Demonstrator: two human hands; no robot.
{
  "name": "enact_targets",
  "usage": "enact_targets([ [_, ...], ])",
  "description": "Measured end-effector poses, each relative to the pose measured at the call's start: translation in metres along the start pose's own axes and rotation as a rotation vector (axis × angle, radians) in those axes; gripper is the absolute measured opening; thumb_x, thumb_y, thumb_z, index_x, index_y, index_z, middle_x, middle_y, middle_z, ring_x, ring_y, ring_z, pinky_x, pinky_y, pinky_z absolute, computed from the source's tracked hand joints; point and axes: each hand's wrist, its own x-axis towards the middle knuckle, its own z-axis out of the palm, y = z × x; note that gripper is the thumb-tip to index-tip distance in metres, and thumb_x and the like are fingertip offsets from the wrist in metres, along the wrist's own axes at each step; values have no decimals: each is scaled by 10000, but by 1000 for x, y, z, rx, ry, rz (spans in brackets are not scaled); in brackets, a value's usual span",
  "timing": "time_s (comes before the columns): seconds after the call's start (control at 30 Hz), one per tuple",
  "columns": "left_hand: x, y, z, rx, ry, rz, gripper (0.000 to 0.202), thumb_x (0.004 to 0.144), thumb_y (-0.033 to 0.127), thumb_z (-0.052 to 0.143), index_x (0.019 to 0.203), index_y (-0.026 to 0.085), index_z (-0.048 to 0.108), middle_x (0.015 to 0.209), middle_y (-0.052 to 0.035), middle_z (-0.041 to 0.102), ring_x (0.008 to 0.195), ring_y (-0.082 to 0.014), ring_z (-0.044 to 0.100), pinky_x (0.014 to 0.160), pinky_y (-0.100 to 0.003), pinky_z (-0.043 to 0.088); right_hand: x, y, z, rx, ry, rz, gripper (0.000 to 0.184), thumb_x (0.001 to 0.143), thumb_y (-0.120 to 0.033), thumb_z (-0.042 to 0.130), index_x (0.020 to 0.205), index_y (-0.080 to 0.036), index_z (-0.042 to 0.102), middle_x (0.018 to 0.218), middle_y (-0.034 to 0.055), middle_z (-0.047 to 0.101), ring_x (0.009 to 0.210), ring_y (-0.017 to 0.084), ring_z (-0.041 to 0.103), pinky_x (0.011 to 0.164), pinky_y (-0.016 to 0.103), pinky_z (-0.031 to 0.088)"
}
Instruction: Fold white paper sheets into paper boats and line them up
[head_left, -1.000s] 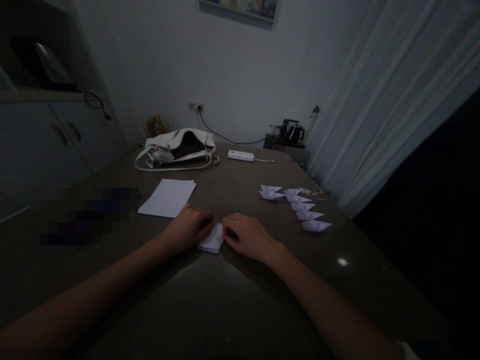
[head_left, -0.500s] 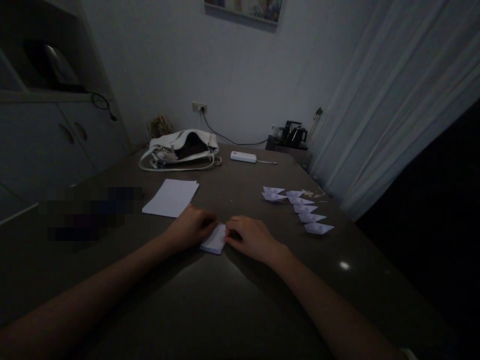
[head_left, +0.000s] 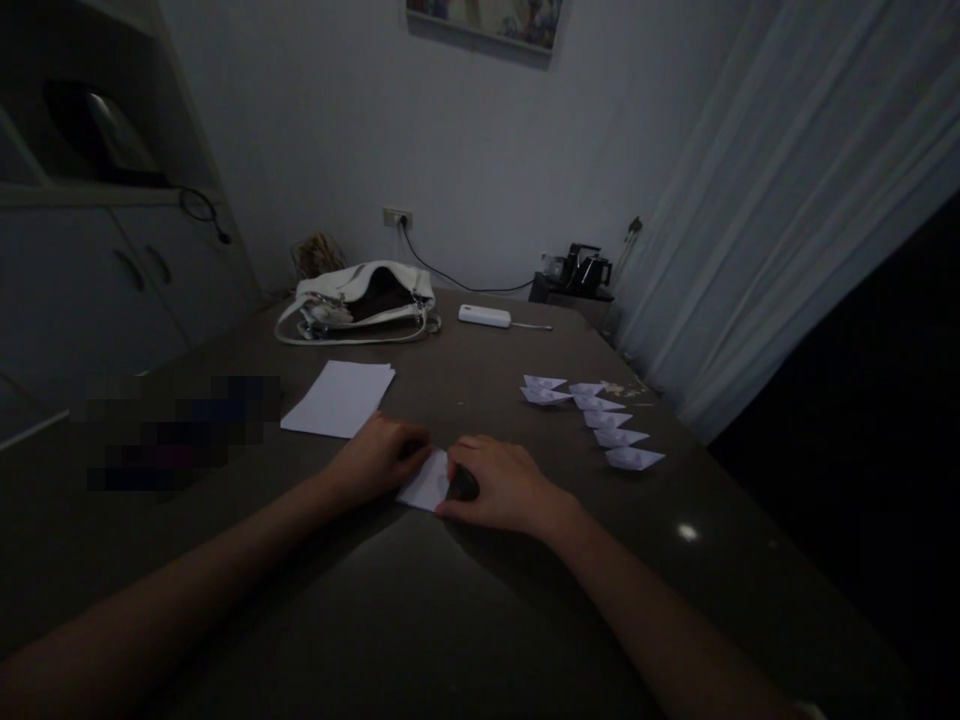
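A small folded sheet of white paper (head_left: 424, 484) lies on the dark table between my two hands. My left hand (head_left: 381, 455) has its fingers curled in, gripping the paper's upper left edge. On the other side, my right hand (head_left: 504, 482) holds the right edge, the thumb at the near corner and the fingers at the far one, with a gap between them. Its fingertips partly cover that edge. Several folded paper boats (head_left: 613, 420) stand to the right of my right hand. Beyond my left hand lies a stack of white paper (head_left: 341, 398).
A white handbag (head_left: 364, 300) rests at the back of the table (head_left: 420, 620). Right of it lies a white power bank (head_left: 484, 316) with a short cable. Something blurred out is at the left. Curtains (head_left: 742, 200) hang on the right.
My right thumb has moved toward me, down to the paper's near corner, widening the gap to the fingers. The paper looks flatter. My left hand has stayed almost still.
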Motion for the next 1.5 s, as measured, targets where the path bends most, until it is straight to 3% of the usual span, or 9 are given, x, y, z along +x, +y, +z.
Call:
enact_targets([
  [0.13,0,1,-1,-2,-14,-12,228,844,226,476,686,143,619,580,-11,586,524,-115,515,520,-217,323,-1,-2,-1,14,6,-3,458,658,-556,677,892,-180,560,930,42,589,847,187,548,657,278,371],
  [0.23,0,1,-1,11,-24,-7,230,844,223,473,672,145,605,580,-8,581,530,-116,518,522,-216,322,2,3,0,68,21,-10,305,778,-472,604,875,-184,579,900,31,602,813,154,547,652,256,360],
  [0.3,0,2,-2,21,-26,-5,232,843,227,474,664,146,597,576,-5,579,527,-115,519,529,-217,325,5,10,2,73,88,19,155,866,-327,523,862,-186,587,850,19,617,788,133,546,649,244,345],
  [0.4,0,2,-2,27,-35,-10,239,848,235,466,664,149,593,566,1,574,516,-112,517,527,-218,323,10,21,10,6,216,112,140,866,-302,531,818,-181,581,803,19,621,776,139,542,631,248,322],
  [0.5,0,2,-1,33,-22,-7,233,849,238,466,677,151,598,570,2,575,519,-112,518,534,-218,325,14,26,16,-25,259,148,169,837,-331,577,765,-179,563,785,19,614,777,143,536,625,247,314],
  [1.13,1,-1,4,27,8,12,228,835,206,473,643,139,577,554,2,552,514,-103,498,519,-207,309,3,-1,4,19,10,-197,202,796,-366,632,851,-181,572,885,12,589,847,142,519,677,246,351],
  [1.27,1,-3,3,28,-4,23,223,840,206,468,657,141,579,556,5,552,512,-101,500,524,-209,311,4,1,5,75,-14,-200,239,812,-410,603,876,-181,574,920,20,600,856,140,534,675,242,355],
  [1.37,0,-1,3,41,-11,20,220,841,207,470,660,143,578,575,-2,568,522,-107,508,533,-213,319,6,6,8,51,27,-156,131,868,-302,541,879,-175,573,897,28,611,849,140,535,683,246,356],
  [1.5,0,1,2,48,4,25,208,836,204,479,667,143,584,585,-6,578,537,-114,518,546,-218,328,7,7,8,1,34,-117,74,832,-241,576,837,-167,572,884,38,610,847,149,530,672,249,354],
])
